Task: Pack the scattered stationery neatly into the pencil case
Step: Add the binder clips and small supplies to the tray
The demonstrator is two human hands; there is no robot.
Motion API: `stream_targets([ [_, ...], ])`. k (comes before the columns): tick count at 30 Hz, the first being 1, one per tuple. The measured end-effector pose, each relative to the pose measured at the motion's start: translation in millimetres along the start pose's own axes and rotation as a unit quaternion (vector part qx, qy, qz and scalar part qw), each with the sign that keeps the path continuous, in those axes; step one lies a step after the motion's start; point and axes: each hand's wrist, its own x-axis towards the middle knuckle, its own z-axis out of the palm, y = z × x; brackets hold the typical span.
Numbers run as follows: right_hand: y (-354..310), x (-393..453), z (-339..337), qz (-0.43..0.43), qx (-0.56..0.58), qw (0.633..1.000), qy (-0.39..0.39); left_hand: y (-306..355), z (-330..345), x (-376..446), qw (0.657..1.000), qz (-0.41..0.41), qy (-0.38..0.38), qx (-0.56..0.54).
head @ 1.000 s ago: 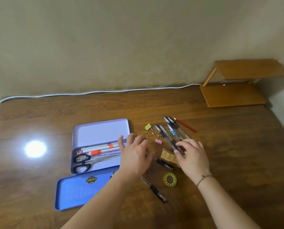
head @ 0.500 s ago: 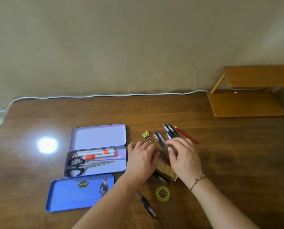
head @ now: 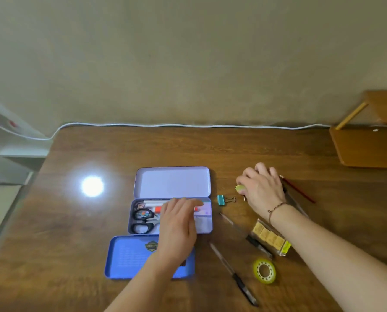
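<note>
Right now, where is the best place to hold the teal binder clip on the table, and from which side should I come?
Pinch the teal binder clip by its wire handles, which lie flat pointing right, coming from above on that side. The right hand is nearest.

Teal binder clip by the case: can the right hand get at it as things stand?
Probably yes. The teal binder clip lies bare on the table, nothing over it, just beside the right hand, though that hand already grips a yellow clip.
</note>
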Motion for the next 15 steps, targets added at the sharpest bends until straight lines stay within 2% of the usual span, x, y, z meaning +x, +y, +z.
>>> stream_targets([
  [3, -5.4, 1.3, -4.2, 0.003, 0.013, 1.000, 0.001, -22.4, -14.1, 16.0, 0.999, -0.027, 0.032, 0.000],
  [5, -11.9, -3.4, -8.2, 0.052, 0.076, 0.993, 0.069, -33.9, -19.1, 24.1, 0.998, -0.037, 0.049, -0.002],
  [7, -26.7, -11.7, -10.3, 0.096, 0.184, 0.967, 0.147, -41.1, -22.0, 29.5, 0.997, -0.047, 0.067, -0.007],
  [8, -37.9, -16.6, -8.7, 0.093, 0.225, 0.956, 0.161, -43.3, -22.9, 30.6, 0.996, -0.050, 0.071, -0.011],
  [12, -82.7, -27.5, 12.0, 0.011, 0.233, 0.964, 0.131, -49.8, -24.4, 26.6, 0.998, -0.041, 0.055, -0.012],
  [15, -89.5, -23.4, 26.1, 0.020, 0.200, 0.973, 0.116, -54.5, -25.2, 21.4, 0.999, -0.031, 0.038, -0.012],
])
